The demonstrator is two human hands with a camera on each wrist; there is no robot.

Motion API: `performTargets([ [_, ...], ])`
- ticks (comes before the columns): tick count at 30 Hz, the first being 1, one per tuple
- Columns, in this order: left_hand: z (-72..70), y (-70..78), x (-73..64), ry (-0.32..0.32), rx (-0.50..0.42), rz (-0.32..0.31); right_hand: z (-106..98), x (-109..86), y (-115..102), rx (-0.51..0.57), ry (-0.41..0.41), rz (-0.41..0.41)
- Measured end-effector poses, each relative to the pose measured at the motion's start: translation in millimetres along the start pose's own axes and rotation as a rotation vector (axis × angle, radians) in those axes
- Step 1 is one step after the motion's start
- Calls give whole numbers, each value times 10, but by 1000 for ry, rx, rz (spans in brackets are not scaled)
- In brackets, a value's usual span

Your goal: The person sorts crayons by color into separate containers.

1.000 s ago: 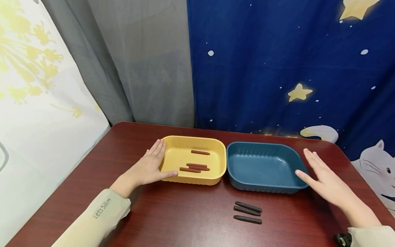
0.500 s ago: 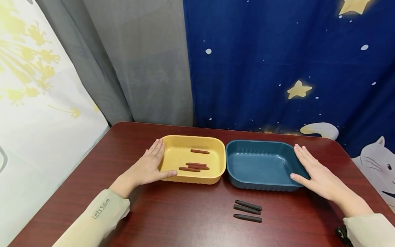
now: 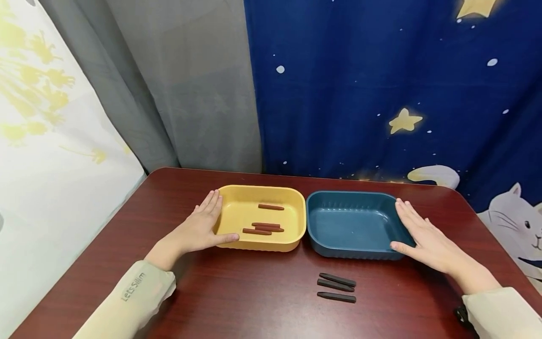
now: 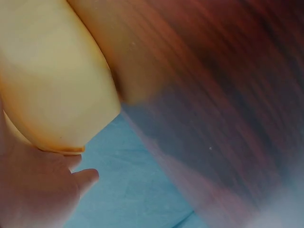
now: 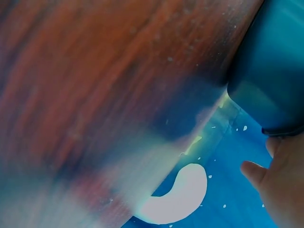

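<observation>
In the head view, my left hand (image 3: 196, 230) rests with straight fingers against the left end of a yellow plastic container (image 3: 258, 245), its thumb over the near rim. Several reddish-brown crayons (image 3: 271, 207) lie inside. Beside it stands a blue container (image 3: 355, 252), its left end close against the yellow one. My right hand (image 3: 434, 245) lies along the blue container's right end, fingers extended and thumb at the near corner. Three black crayons (image 3: 336, 297) lie on the table in front of the blue container. Both wrist views show a hand at a container's outer wall.
The dark red wooden table (image 3: 237, 292) has rounded far corners. Behind it hang a grey curtain (image 3: 203, 94) and a blue curtain (image 3: 330, 117) with stars and a cat. A white patterned cloth (image 3: 63, 188) hangs at the left.
My right hand has moved left, from just beside the blue container to lying against its right end. My left hand stays at the yellow container. The view has shifted slightly.
</observation>
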State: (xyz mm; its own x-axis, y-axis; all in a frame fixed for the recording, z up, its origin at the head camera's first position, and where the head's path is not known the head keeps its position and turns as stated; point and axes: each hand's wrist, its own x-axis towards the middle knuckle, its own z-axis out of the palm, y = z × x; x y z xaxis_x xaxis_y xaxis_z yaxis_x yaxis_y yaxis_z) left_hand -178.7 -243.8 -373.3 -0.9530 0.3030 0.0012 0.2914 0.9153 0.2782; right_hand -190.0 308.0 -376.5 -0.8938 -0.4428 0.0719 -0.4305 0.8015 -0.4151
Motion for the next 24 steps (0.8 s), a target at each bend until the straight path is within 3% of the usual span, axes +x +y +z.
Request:
performTargets([
  [15,-34,107,-41,-22,-32,-15,26,10,-48,2,-27,52],
  [18,-39,192,-52,7,-49,63,25,13,-42,3,-28,48],
  [24,-48,491,-30,87,-95,279,28,16,-39,7,-28,47],
])
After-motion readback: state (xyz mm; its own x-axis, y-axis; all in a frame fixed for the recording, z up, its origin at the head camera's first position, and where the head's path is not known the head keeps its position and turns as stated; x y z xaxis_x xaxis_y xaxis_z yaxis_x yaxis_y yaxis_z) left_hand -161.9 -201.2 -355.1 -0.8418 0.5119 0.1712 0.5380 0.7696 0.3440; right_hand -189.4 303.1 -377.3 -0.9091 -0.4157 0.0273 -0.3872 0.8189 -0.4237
